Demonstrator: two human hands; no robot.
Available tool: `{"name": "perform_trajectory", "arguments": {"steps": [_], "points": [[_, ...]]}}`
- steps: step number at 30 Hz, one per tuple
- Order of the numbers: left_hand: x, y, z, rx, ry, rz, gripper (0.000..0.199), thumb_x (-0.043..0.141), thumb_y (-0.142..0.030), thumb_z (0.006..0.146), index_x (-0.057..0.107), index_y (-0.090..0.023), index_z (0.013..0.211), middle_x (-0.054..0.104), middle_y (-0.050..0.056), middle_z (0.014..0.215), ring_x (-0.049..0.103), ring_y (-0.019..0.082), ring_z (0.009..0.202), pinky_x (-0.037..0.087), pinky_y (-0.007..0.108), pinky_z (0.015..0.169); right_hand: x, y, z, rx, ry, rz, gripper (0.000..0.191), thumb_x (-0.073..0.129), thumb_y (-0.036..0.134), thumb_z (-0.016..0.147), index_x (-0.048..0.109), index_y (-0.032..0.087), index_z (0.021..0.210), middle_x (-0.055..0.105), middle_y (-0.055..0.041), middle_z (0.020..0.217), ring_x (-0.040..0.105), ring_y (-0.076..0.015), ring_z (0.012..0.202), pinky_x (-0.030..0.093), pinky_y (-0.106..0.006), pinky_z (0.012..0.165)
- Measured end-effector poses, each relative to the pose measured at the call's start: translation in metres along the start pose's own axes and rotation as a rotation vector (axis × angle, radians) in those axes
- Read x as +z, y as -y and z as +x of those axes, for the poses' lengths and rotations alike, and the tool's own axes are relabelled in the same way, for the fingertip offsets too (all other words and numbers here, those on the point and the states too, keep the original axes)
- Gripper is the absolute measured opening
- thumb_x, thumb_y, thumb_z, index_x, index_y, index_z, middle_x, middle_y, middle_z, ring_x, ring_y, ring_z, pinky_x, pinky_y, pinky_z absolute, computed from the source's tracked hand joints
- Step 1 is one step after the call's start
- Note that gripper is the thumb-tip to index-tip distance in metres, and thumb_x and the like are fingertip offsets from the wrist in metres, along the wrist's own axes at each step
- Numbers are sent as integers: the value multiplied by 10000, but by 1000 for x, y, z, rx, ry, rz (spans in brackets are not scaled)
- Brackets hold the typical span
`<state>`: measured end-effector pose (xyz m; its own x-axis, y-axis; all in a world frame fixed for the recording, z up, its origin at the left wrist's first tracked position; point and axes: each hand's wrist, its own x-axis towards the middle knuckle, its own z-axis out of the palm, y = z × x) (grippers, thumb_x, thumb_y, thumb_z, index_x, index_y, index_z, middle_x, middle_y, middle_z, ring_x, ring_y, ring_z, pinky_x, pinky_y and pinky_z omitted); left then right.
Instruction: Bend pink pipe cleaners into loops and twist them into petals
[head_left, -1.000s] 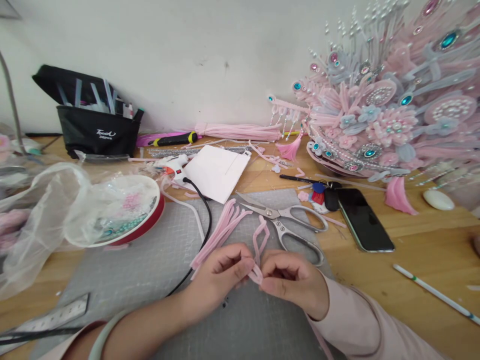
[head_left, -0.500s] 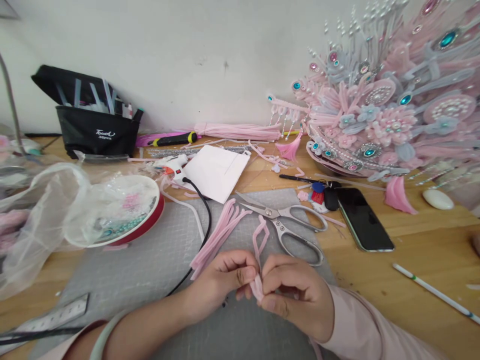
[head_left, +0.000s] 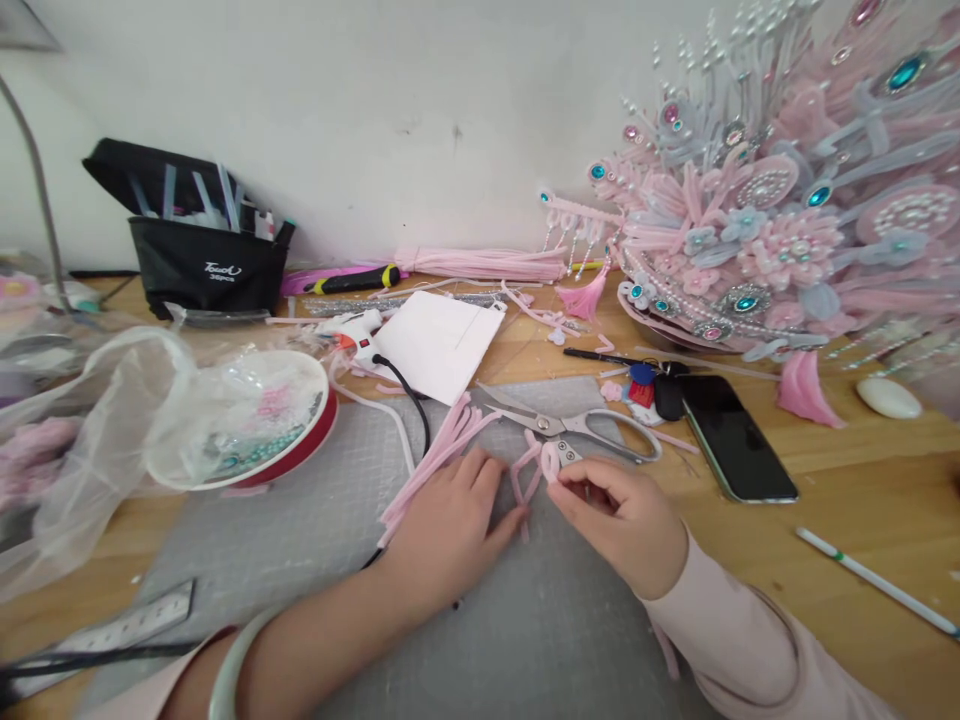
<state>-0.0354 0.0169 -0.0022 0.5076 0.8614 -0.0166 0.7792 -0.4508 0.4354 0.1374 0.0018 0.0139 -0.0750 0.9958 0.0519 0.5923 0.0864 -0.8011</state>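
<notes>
My right hand (head_left: 628, 520) pinches a small looped pink pipe cleaner (head_left: 550, 462) between thumb and fingertips, just in front of the scissors (head_left: 551, 424). Right beside that loop is a pink pipe cleaner bent into a diamond (head_left: 518, 480); whether the two are joined I cannot tell. My left hand (head_left: 454, 520) lies palm down with its fingers stretched over the right side of a bunch of pink pipe cleaners (head_left: 420, 472). Its thumb points toward the diamond's lower end, and its fingertips are partly hidden. Both hands are over the grey cutting mat (head_left: 300, 560).
Left stands a red-rimmed bowl (head_left: 319, 440) with beads and plastic bags. Behind the mat lie a glue gun (head_left: 360, 335) with a black cord and white card (head_left: 439, 345). A phone (head_left: 739, 440), white pen (head_left: 877, 583) and large pink beaded headdress (head_left: 750, 240) occupy the right.
My hands have moved apart. The left went forward onto the pipe cleaner bunch, letting go of the piece both hands held. The right moved forward and right, with the loop now showing at its fingertips.
</notes>
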Motion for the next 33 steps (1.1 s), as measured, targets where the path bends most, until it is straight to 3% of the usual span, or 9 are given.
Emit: {"name": "perform_trajectory", "arguments": {"steps": [6, 12, 19, 29, 33], "points": [[2, -2, 1, -74, -26, -27, 152, 484, -231, 748, 510, -167, 883, 561, 55, 866, 535, 219, 826, 414, 344, 720, 13, -1, -2, 7, 37, -169, 80, 589, 200, 666, 607, 170, 594, 532, 23, 503, 411, -98, 447, 320, -215, 453], [-2, -3, 0, -127, 36, -25, 157, 440, -150, 714, 517, -178, 848, 592, 44, 824, 550, 198, 780, 386, 301, 664, 14, -3, -2, -1, 42, -228, 85, 595, 208, 689, 629, 175, 618, 578, 21, 546, 447, -98, 474, 328, -210, 481], [-7, -3, -1, -150, 76, 64, 99, 410, -189, 730, 501, -190, 689, 580, 21, 672, 534, 168, 615, 309, 269, 546, 13, -8, -1, -37, 10, -287, 94, 580, 215, 711, 631, 186, 638, 599, 19, 591, 489, -104, 502, 336, -208, 491], [-12, -3, -1, -198, 91, 64, 132, 346, -199, 755, 415, -197, 642, 492, -10, 547, 474, 143, 501, 207, 253, 482, 22, -16, 14, -33, 5, -578, 170, 576, 303, 757, 629, 201, 630, 576, 14, 605, 533, -123, 534, 268, -233, 465], [-11, -3, -1, -226, 98, 8, 140, 346, -213, 758, 389, -198, 626, 456, -23, 525, 437, 128, 475, 190, 247, 473, 23, -15, 14, -57, 17, -529, 165, 587, 330, 749, 625, 200, 656, 580, 8, 642, 526, -123, 539, 272, -235, 471]]}}
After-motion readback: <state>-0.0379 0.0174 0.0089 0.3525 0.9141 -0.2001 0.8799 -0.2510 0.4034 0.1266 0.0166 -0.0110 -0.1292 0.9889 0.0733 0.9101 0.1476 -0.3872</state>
